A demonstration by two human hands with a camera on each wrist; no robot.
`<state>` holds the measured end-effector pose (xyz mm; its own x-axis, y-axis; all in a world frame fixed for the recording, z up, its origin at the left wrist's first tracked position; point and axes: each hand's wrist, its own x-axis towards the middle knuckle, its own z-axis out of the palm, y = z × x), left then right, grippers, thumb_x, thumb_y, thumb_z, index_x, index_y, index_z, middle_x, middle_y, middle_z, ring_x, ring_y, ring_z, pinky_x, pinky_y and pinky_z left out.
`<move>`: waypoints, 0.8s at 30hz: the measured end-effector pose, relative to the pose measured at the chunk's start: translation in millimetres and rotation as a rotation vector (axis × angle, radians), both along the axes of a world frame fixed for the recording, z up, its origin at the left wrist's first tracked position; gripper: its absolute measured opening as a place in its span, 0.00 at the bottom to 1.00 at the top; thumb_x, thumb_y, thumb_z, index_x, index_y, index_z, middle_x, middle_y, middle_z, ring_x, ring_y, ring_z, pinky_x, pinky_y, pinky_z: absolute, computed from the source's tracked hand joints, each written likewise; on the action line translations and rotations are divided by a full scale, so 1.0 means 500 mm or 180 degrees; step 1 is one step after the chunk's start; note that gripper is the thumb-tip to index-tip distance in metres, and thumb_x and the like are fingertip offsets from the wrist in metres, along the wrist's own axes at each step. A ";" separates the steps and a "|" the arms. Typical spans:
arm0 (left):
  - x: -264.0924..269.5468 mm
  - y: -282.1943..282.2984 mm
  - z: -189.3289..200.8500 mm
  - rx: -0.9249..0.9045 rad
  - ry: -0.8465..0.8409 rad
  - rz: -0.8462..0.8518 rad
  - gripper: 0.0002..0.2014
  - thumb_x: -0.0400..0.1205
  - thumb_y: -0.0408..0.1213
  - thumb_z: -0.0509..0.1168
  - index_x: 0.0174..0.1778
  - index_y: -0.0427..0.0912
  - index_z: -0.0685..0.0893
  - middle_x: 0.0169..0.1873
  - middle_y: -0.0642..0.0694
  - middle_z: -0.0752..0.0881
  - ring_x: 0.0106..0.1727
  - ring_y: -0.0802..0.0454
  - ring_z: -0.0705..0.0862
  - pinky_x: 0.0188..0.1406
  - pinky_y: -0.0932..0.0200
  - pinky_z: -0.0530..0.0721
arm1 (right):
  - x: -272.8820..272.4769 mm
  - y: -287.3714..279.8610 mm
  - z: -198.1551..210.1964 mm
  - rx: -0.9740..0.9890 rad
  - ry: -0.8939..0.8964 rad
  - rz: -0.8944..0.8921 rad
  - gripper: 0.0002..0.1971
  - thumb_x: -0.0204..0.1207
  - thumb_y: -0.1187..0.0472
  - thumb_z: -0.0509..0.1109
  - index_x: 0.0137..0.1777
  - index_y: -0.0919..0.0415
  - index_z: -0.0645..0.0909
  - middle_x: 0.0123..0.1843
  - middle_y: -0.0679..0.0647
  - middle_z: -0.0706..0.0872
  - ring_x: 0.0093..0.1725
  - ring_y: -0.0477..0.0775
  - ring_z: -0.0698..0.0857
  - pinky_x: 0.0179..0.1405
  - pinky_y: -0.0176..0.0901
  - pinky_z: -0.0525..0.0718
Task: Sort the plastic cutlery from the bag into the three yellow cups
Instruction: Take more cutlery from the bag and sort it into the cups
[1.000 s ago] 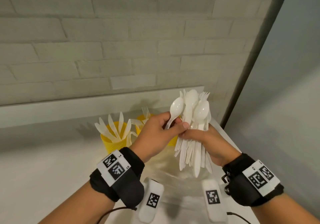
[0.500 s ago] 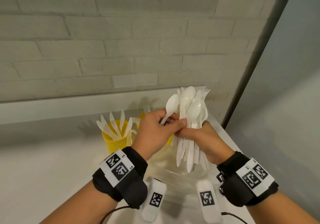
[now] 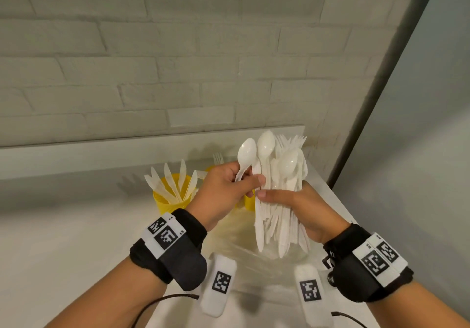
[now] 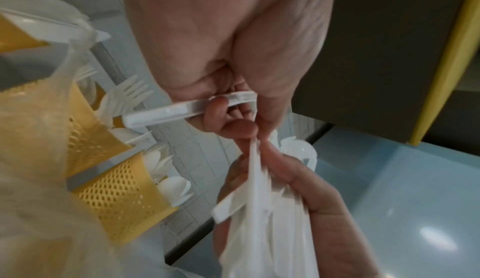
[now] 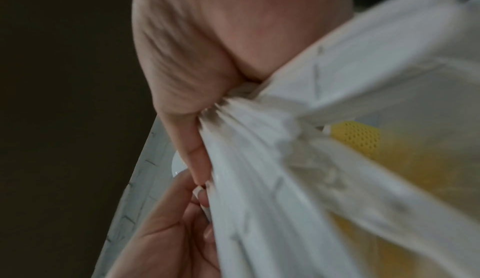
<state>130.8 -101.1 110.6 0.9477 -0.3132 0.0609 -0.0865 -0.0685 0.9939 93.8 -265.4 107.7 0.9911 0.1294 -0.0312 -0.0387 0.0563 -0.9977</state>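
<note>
My right hand (image 3: 287, 198) grips an upright bundle of white plastic cutlery (image 3: 279, 216), spoons and forks sticking out above, handles hanging below; the same bundle (image 5: 298, 159) fills the right wrist view. My left hand (image 3: 229, 188) holds one white spoon (image 3: 246, 153) by its handle (image 4: 182, 110), and its thumb touches the bundle. A yellow cup (image 3: 170, 200) with several knives stands left of the hands. Two more yellow mesh cups (image 4: 124, 198) show in the left wrist view, one with forks (image 4: 124, 97), one with spoons. The clear bag (image 3: 244, 249) lies on the table under the hands.
The white table (image 3: 63, 251) meets a painted brick wall (image 3: 178, 60) behind a raised ledge (image 3: 101, 155). A dark post (image 3: 376, 86) and the table's right edge lie close to my right hand. Bare surface stretches to the left of the cups.
Both hands have stayed together at the bundle. The left hand's spoon has come a little further away from the bundle's top, and the hands shifted slightly.
</note>
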 end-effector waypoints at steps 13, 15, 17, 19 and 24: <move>0.000 0.039 0.013 -0.0136 0.0048 0.0201 0.09 0.78 0.39 0.73 0.42 0.37 0.86 0.23 0.56 0.74 0.25 0.60 0.70 0.28 0.66 0.70 | 0.012 0.006 -0.008 -0.0131 0.0141 -0.0214 0.16 0.70 0.71 0.76 0.57 0.57 0.85 0.54 0.60 0.91 0.55 0.61 0.90 0.56 0.54 0.87; 0.007 0.062 0.029 -0.0250 -0.0137 0.0583 0.07 0.78 0.37 0.73 0.37 0.41 0.84 0.19 0.61 0.74 0.22 0.63 0.70 0.25 0.69 0.71 | 0.016 0.008 -0.012 -0.0173 0.0172 -0.0287 0.14 0.69 0.70 0.76 0.54 0.57 0.85 0.53 0.62 0.91 0.52 0.60 0.90 0.52 0.52 0.88; 0.024 0.093 0.042 -0.0219 -0.0560 0.1177 0.09 0.78 0.36 0.74 0.34 0.44 0.83 0.19 0.61 0.78 0.22 0.65 0.75 0.25 0.72 0.73 | 0.020 0.013 -0.015 -0.0177 0.0168 -0.0294 0.13 0.70 0.70 0.77 0.52 0.56 0.85 0.51 0.61 0.91 0.49 0.57 0.91 0.48 0.48 0.88; 0.048 0.127 0.046 0.0176 -0.1070 0.1834 0.08 0.77 0.41 0.74 0.37 0.44 0.84 0.27 0.59 0.84 0.29 0.62 0.80 0.32 0.69 0.77 | 0.026 0.022 -0.015 -0.0148 0.0160 -0.0269 0.13 0.70 0.70 0.76 0.51 0.56 0.85 0.50 0.59 0.91 0.48 0.56 0.91 0.46 0.46 0.88; 0.101 0.184 -0.012 0.1621 -0.1316 0.2302 0.10 0.77 0.45 0.73 0.40 0.41 0.86 0.34 0.49 0.86 0.36 0.49 0.83 0.37 0.61 0.74 | 0.041 0.048 -0.013 -0.0064 0.0169 -0.0226 0.17 0.68 0.70 0.77 0.55 0.56 0.84 0.49 0.55 0.91 0.50 0.54 0.91 0.47 0.45 0.87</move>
<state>181.5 -9.0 104.4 0.8559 0.2546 0.4502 -0.1898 -0.6551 0.7313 114.2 -241.1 101.0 0.9946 0.0578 -0.0857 -0.0881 0.0409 -0.9953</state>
